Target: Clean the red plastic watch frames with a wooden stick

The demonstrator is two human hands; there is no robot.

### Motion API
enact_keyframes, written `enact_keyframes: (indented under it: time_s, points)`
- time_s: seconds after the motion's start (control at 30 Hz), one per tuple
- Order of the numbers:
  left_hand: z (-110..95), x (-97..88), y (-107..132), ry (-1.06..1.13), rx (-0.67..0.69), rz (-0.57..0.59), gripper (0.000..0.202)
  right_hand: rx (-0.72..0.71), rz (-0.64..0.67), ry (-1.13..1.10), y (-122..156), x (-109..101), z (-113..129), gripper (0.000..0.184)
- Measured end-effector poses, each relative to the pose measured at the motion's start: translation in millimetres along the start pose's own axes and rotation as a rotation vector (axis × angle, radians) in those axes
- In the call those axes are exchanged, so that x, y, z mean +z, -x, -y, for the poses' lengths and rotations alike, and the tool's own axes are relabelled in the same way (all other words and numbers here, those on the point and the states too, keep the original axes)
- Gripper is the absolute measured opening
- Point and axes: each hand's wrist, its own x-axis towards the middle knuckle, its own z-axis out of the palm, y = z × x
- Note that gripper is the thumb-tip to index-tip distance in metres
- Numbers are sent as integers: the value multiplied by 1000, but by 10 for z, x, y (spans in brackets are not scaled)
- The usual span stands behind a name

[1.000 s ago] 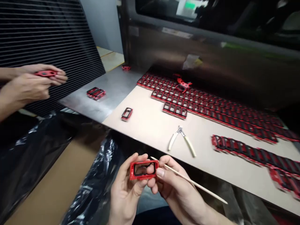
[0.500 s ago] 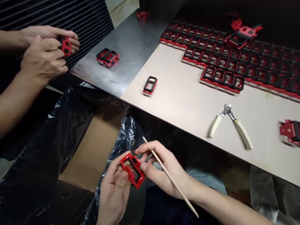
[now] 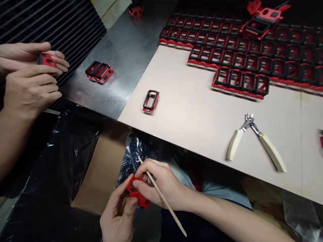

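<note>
Below the table's front edge, my left hand (image 3: 119,208) grips a small red frame-shaped part (image 3: 138,196) between thumb and fingers. My right hand (image 3: 161,185) is closed, its thumb and fingertips pressed on the upper side of that same part. A thin wooden stick (image 3: 164,198) with a pointed end lies across my right hand, held between its fingers and slanting down to the right. My fingers cover much of the red part, so its black portion is mostly hidden.
Rows of red-and-black frames (image 3: 239,60) fill the table's back. Pale-handled nippers (image 3: 248,122) and one loose frame (image 3: 150,101) lie nearer. At left, a co-worker's hands (image 3: 32,80) hold a similar part. A cardboard box (image 3: 101,168) with black plastic stands below.
The red part has turned in my hands, and my right thumb has moved onto its upper edge. The view has shifted slightly right; the co-worker's hands appear further left and lower.
</note>
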Motion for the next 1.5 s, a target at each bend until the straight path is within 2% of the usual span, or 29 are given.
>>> enact_keyframes:
  time_s: [0.13,0.27,0.33,0.43,0.53,0.6,0.7,0.77,0.87,0.97,1.07,1.2,1.33,1.4,1.5]
  points:
    - [-62,43,-30,-55,7,-109,52,-158,-53,111,-91,73,-129,18]
    - [-148,56,-46,99,20,-200,42,-86,-227,91,-163,-21,-178,24]
    - [-182,60,-61,160,17,-208,42,-68,-246,102,-169,-98,-149,23]
    - [-199,67,-84,178,7,-201,45,-57,-198,133,-156,-156,-72,28]
    - [-150,52,-74,175,-22,-181,47,-27,-73,104,-140,-126,-19,23]
    - [-87,34,-54,185,-50,-145,49,-13,15,87,-128,-76,-31,34]
    - [2,28,-35,190,-59,-107,48,-61,66,142,-108,26,-113,23]
    - [30,46,-37,196,-47,-99,46,-103,48,193,-102,104,-170,15]
    - [19,80,-41,209,-30,-94,47,-101,-17,221,-122,192,-184,24]
    - [-18,95,-18,191,-43,-59,47,28,-49,159,-164,170,-86,38]
    - [-43,98,16,201,-42,-26,45,127,-42,85,-170,42,55,46]
    - [-40,103,43,243,-2,-34,47,114,23,-23,-86,-80,149,29]
    - [-49,154,105,224,33,-6,48,56,-38,-17,15,-38,124,15]
    - [-71,208,163,204,61,6,45,90,-97,-9,46,-17,102,15]
    - [-97,284,239,183,107,28,44,163,-200,-47,91,-53,66,26]
